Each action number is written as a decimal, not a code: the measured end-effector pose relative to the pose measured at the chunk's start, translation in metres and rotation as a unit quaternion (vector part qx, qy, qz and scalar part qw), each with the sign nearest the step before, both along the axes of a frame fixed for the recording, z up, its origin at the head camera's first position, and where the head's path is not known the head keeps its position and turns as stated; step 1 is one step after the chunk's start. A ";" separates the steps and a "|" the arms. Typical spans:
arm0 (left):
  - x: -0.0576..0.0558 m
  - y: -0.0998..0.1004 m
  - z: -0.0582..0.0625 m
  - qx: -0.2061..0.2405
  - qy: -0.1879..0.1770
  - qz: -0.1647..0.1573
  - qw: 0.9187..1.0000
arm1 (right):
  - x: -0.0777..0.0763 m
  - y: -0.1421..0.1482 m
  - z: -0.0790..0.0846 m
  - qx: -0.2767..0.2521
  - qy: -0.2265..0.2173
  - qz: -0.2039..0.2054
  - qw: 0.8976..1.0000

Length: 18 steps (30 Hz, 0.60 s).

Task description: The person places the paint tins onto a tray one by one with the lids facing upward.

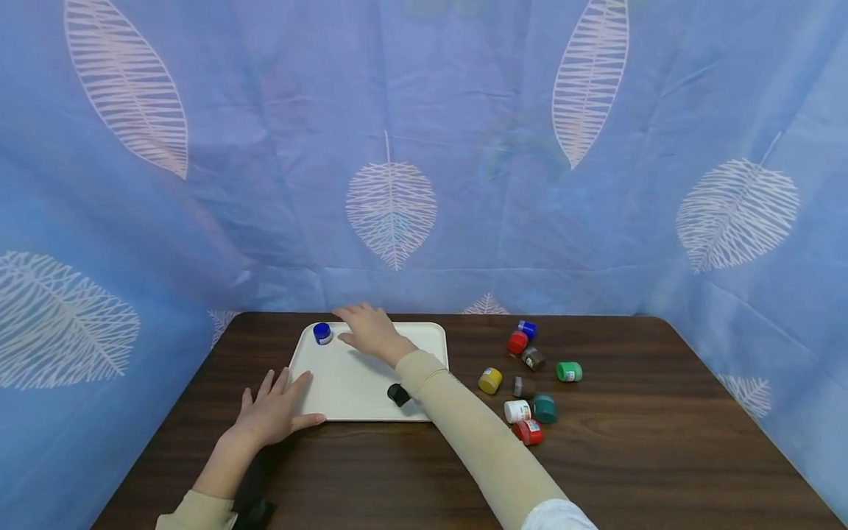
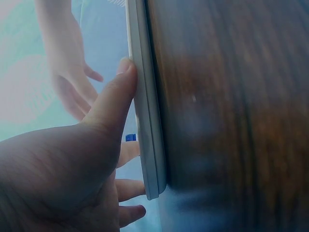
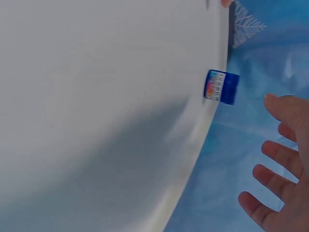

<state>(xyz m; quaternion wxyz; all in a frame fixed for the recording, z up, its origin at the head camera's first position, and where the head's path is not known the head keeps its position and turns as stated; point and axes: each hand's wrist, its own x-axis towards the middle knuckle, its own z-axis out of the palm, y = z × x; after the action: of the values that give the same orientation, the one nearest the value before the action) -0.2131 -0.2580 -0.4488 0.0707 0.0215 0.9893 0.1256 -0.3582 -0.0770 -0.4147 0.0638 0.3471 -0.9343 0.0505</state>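
White tray (image 1: 351, 383) on a dark wooden table (image 1: 636, 471); a blue jar (image 1: 322, 333) stands upright inside its far left corner. The right hand (image 1: 372, 333), fingers apart and holding nothing, is over the far part, near this jar. The left hand (image 1: 268, 412), fingers spread, touches the near left rim. Right of the tray: yellow jar (image 1: 490, 380), white jar (image 1: 517, 411) and green jar (image 1: 569, 372), among others.

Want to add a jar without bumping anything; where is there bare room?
On the tray, between its blue jar, the left hand and the right forearm; also on the table, right of the bright green jar. Crowded: the jar cluster just left of that.
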 end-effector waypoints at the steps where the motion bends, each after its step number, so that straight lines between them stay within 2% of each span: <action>1: 0.000 -0.001 0.000 0.000 0.001 0.000 1.000 | 0.002 0.003 0.002 -0.002 0.004 0.005 1.000; 8: -0.002 -0.004 0.001 0.003 -0.005 0.003 1.000 | 0.016 0.024 0.011 -0.015 0.025 0.029 0.999; 18: 0.000 0.000 0.003 0.014 -0.003 0.002 1.000 | 0.039 0.067 0.018 -0.008 0.025 0.065 0.998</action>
<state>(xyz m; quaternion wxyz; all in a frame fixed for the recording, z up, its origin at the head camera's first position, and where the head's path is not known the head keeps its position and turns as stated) -0.2132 -0.2577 -0.4463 0.0735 0.0200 0.9873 0.1394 -0.3191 -0.0101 -0.3966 0.0863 0.4079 -0.9074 0.0530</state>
